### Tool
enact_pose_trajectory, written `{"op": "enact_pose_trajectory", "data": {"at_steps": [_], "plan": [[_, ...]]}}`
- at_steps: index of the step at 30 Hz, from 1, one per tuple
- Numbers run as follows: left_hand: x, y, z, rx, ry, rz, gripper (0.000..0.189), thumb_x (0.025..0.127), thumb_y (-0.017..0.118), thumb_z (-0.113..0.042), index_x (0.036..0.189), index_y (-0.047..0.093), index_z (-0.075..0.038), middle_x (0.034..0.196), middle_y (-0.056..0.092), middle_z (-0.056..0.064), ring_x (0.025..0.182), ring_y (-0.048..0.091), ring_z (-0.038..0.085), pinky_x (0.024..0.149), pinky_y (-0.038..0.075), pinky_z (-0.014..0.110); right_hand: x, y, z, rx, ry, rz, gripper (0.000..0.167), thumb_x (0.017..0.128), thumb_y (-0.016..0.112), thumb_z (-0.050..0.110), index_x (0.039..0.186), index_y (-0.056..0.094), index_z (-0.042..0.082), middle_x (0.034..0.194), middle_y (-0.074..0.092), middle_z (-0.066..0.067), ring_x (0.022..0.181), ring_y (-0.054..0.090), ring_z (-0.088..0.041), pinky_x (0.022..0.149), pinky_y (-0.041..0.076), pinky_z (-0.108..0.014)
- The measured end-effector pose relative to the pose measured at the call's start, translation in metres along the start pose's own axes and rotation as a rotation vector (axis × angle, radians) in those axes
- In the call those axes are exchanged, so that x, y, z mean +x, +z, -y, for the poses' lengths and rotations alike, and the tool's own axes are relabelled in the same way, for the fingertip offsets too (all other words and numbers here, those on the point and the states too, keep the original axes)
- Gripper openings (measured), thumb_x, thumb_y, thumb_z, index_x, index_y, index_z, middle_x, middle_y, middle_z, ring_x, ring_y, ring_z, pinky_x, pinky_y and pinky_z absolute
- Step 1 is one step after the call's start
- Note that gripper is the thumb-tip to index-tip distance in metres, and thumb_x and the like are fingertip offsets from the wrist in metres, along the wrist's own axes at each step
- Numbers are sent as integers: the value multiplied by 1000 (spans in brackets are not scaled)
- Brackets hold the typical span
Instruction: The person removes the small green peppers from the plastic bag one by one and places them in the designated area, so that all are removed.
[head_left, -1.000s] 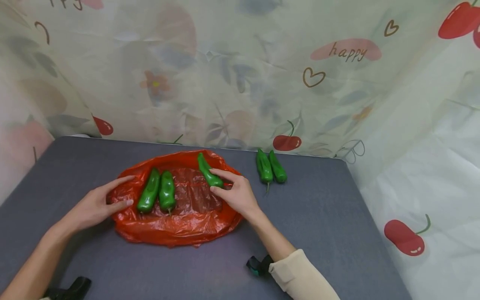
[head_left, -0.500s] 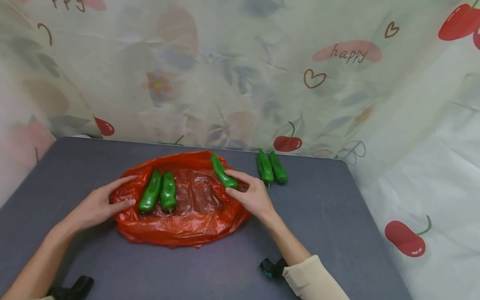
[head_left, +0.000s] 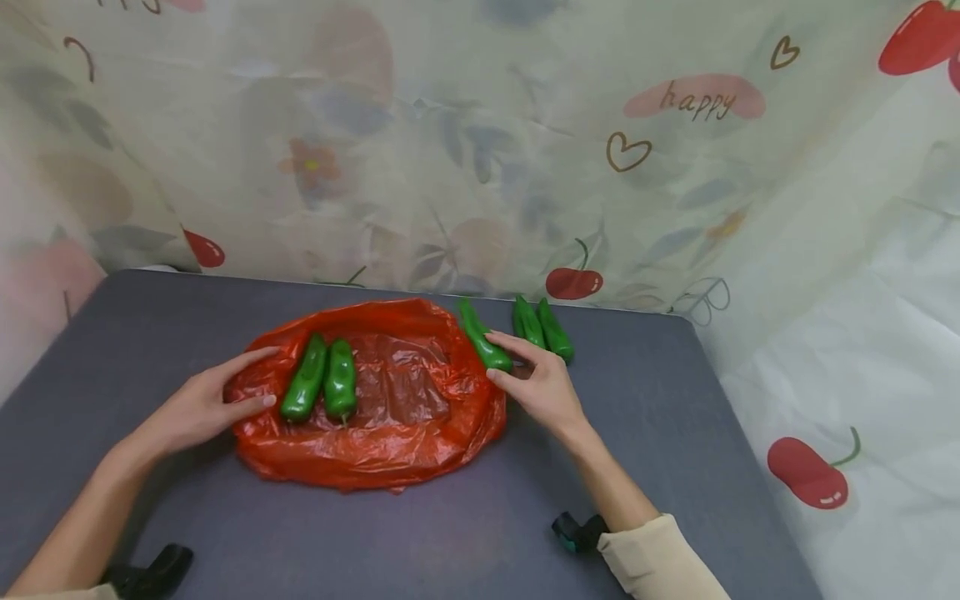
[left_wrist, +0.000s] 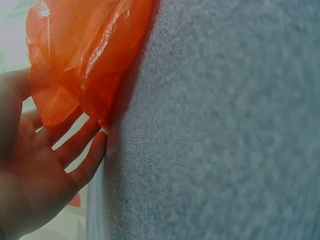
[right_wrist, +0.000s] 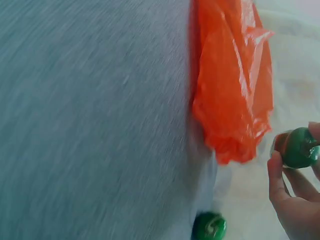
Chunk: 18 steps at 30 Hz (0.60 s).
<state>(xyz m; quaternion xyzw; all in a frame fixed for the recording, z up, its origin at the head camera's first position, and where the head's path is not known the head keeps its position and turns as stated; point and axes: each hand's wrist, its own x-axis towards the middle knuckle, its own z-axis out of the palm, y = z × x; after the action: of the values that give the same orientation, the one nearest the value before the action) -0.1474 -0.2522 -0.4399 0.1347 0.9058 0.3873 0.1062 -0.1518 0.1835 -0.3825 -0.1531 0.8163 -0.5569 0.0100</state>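
My right hand (head_left: pixel 543 389) pinches a green pepper (head_left: pixel 482 337) between thumb and fingers, over the right rim of the red plastic bag (head_left: pixel 382 462). In the right wrist view this pepper (right_wrist: pixel 300 148) is seen end-on, apart from the bag (right_wrist: pixel 232 85). At the bag's left side rests my left hand (head_left: pixel 198 406), thumb and index finger extended along the plastic. The left wrist view has its fingers (left_wrist: pixel 75 145) spread and relaxed behind the bag's hanging edge (left_wrist: pixel 85 55). Two green peppers (head_left: pixel 304 381) (head_left: pixel 341 379) lie side by side inside the wide-open bag.
Two more green peppers (head_left: pixel 529 323) (head_left: pixel 556 331) lie at the back of the grey table (head_left: pixel 675 467), just right of the held one. A patterned curtain (head_left: pixel 480 150) hangs behind the table and along its sides. Dark straps sit on both wrists.
My right hand has carried the pepper rightward, from over the bag's inside to its right rim. The bag's right side has spread a little wider. My left hand stays at the left side.
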Motion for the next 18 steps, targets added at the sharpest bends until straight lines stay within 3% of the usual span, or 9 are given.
{"op": "enact_pose_trajectory", "data": {"at_steps": [18], "plan": [[0, 0, 3, -4, 3, -3, 74, 95, 68, -35, 155, 32, -10, 144, 42, 32, 122, 49, 46, 94, 43, 63, -6, -41, -10, -189, 60, -101, 45, 88, 74, 2, 131, 63, 1, 129, 62, -20, 108, 63, -35, 88, 53, -48]]}}
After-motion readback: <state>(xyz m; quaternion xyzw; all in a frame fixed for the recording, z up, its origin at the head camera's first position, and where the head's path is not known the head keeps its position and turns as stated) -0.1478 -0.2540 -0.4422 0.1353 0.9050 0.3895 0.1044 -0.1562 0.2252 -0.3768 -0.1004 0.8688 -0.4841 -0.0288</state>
